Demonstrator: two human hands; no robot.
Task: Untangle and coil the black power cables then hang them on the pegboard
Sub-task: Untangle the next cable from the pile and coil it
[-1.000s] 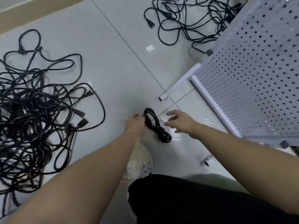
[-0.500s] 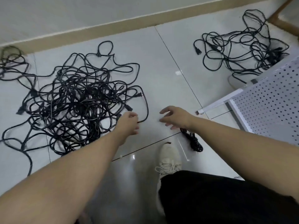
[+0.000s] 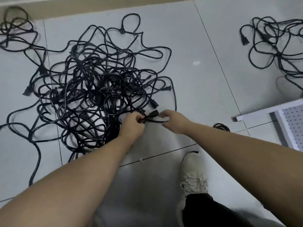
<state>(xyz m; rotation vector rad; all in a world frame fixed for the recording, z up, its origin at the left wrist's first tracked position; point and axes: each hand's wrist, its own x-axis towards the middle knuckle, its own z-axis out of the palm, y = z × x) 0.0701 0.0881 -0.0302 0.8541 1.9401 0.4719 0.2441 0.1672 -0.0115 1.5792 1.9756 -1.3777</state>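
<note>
Both your hands have moved onto the big tangle (image 3: 98, 95), left hand (image 3: 132, 123) and right hand (image 3: 173, 120) each pinching one cable (image 3: 153, 119) at its floor-side edge, two smaller piles apart.

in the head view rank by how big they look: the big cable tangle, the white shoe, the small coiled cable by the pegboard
1. Big cable tangle, by far the largest.
2. White shoe, though it lies nearer the camera, which inflates it.
3. Coiled cable, smallest; the right arm hides part of it, so its full size is unsure.
</note>
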